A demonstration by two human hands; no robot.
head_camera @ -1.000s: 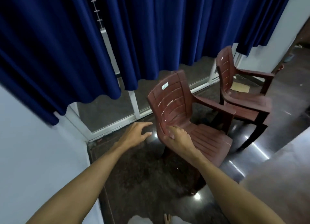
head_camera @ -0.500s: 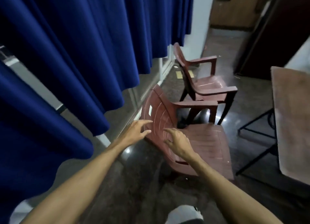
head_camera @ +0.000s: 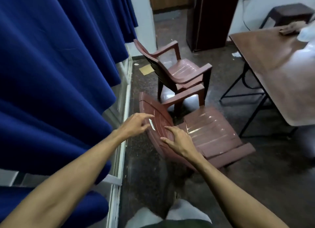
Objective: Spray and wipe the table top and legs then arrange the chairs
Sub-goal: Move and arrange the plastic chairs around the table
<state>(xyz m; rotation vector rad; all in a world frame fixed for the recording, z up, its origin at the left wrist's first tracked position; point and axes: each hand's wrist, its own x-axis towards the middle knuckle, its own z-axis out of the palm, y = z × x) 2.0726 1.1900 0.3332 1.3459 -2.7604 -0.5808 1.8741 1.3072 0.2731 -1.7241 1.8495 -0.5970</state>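
Note:
Two maroon plastic armchairs stand by the window wall. The near chair [head_camera: 209, 132] is right in front of me, its slatted backrest turned toward me with a small white sticker on it. My right hand [head_camera: 178, 140] lies on the backrest's right edge, thumb and forefinger on the rear face and the other fingers curled around the side. My left hand [head_camera: 136, 125] is spread open at the rear of the backrest, fingertips by the sticker. The far chair [head_camera: 184, 70] stands just behind the near one. The brown table [head_camera: 272, 57] on thin black legs is to the right.
Blue curtains [head_camera: 59, 57] hang along the left over a white window frame. A dark cabinet [head_camera: 209, 17] and a brown stool [head_camera: 289, 12] stand at the back. A small brown object [head_camera: 288, 29] and a blurred white thing [head_camera: 306, 35] lie on the table. Cardboard [head_camera: 146, 69] lies on the floor.
My view has swung right, bringing the table and back of the room into sight. The near chair has turned with my hands, which stay at its backrest.

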